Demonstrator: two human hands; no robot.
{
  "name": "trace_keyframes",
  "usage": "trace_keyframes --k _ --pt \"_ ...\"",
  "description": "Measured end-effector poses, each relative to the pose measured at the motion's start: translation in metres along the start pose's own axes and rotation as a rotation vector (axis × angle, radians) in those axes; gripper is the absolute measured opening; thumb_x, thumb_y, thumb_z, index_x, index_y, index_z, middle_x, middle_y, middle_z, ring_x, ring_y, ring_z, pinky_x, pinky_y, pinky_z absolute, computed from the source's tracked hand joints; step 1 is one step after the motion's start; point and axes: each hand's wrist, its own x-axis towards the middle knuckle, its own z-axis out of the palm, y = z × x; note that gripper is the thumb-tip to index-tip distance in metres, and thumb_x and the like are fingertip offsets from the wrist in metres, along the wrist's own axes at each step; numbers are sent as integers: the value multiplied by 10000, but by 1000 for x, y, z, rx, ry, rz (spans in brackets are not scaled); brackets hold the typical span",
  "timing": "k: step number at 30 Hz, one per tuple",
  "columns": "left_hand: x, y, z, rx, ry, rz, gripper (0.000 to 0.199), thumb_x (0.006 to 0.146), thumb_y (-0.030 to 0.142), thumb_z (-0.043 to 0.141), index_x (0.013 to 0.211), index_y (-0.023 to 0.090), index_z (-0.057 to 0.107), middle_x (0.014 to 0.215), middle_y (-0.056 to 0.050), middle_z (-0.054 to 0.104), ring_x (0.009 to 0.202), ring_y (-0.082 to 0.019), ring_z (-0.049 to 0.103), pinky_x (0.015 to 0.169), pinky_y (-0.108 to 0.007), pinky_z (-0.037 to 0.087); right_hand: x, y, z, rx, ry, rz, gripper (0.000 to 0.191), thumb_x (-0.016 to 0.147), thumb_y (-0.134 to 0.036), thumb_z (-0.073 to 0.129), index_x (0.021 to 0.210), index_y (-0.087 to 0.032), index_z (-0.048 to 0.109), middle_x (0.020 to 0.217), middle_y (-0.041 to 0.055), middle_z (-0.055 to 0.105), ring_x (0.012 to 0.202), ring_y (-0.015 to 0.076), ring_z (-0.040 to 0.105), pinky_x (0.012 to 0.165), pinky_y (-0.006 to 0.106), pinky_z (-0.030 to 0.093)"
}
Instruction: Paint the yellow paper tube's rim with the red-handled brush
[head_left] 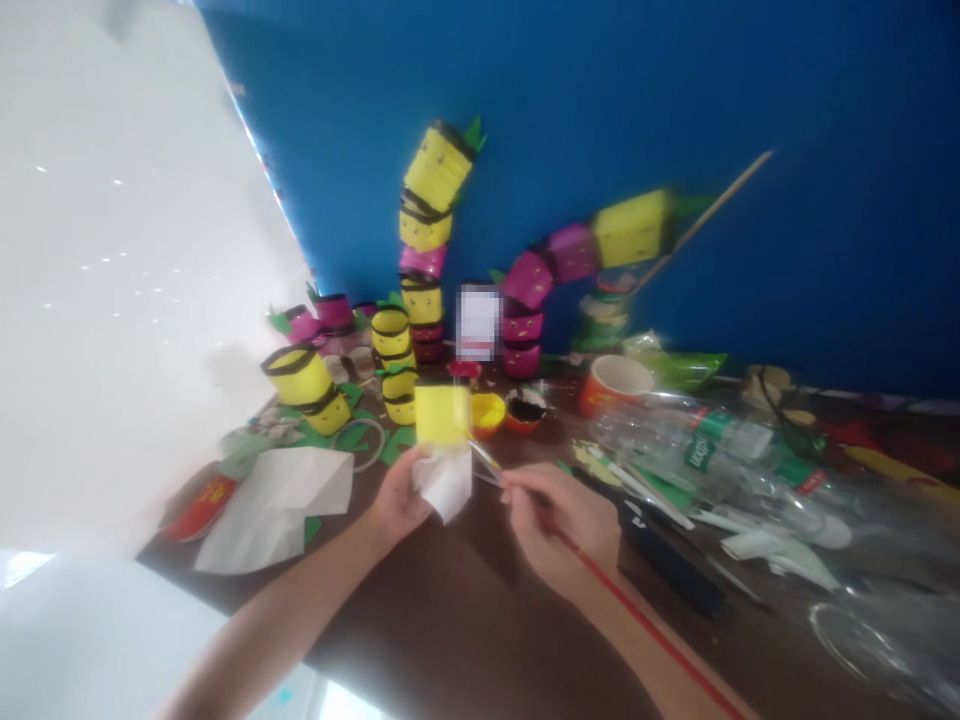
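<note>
Inside the tabletop's [442,610] near edge, the right hand [562,505] pinched a brush [600,576] angled up-left at the yellow piece [440,413] the left hand [403,496] pinched.

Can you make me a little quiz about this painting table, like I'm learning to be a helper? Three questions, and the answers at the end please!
1. True or false: the right hand is holding up the yellow piece.

2. Pick one. What is in the right hand?
A) a plastic bottle
B) a paintbrush
C) a sheet of paper

3. Fill in the missing word: the wall behind the tall stack is ____.

Key:
1. False; the left hand holds it.
2. B
3. blue
</note>
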Motion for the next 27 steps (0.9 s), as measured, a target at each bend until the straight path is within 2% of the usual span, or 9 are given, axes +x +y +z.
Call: trace_keyframes --k 5,8,10,12,15,19,21,24,27 --pt "3 -4 -11 24 25 47 237 697 199 656 932 171 643 893 -63 711 980 -254 631 897 -330 459 2 -5 -2 -5 -85 1 136 746 -100 510 748 -190 611 625 2 635 485 89 574 462 183 465" --pt "6 -8 -24 57 71 121 269 648 101 669 901 189 642 873 -36 711 974 -230 633 905 -301 450 0 -5 -2 3 -40 5 137 736 -89 510 752 -187 604 651 11 638 502 92 576 483 191 474" --pt "7 -10 -32 70 93 183 357 596 16 671 892 212 640 872 0 710 978 -190 632 926 -250 425 -2 -4 -1 4 -14 16 148 742 -89 515 787 -189 616 691 21 654 537 97 593 506 195 485" --pt "8 -12 -38 87 92 197 423 586 0 669 945 222 633 912 3 707 1010 -185 620 941 -243 411 -2 -3 0 2 -31 22 150 750 -98 515 793 -193 622 690 17 658 544 98 600 515 195 490" --pt "7 -13 -40 119 88 189 450 586 6 674 982 214 629 958 -13 701 1034 -205 609 946 -270 412 -1 -3 0 -1 -64 15 135 745 -105 513 752 -193 615 637 2 640 507 96 586 486 192 478" --pt "6 -15 -37 171 91 258 429 534 -62 671 872 201 653 938 -16 703 1028 -227 604 942 -293 411 0 -2 0 14 -13 -14 144 750 -100 506 770 -194 613 665 14 647 523 96 589 485 187 481" --pt "6 -17 -37 163 100 297 472 506 -99 662 865 206 655 958 -14 700 1042 -227 593 947 -293 404 0 -2 0 10 -32 0 150 757 -96 504 779 -197 612 669 13 645 534 95 590 490 187 481" --pt "7 -16 -34 99 117 265 421 555 -53 659 882 213 650 919 -11 702 1044 -225 595 941 -302 417 1 -3 -2 20 -46 -8 148 749 -82 509 757 -195 605 658 8 632 544 97 587 504 194 480" --pt "8 -11 -24 45 71 123 243 680 117 645 912 189 649 869 -42 702 1007 -244 616 913 -333 449 2 -4 -3 52 -17 -21 159 744 -68 517 779 -188 617 685 16 638 578 101 600 537 197 492"
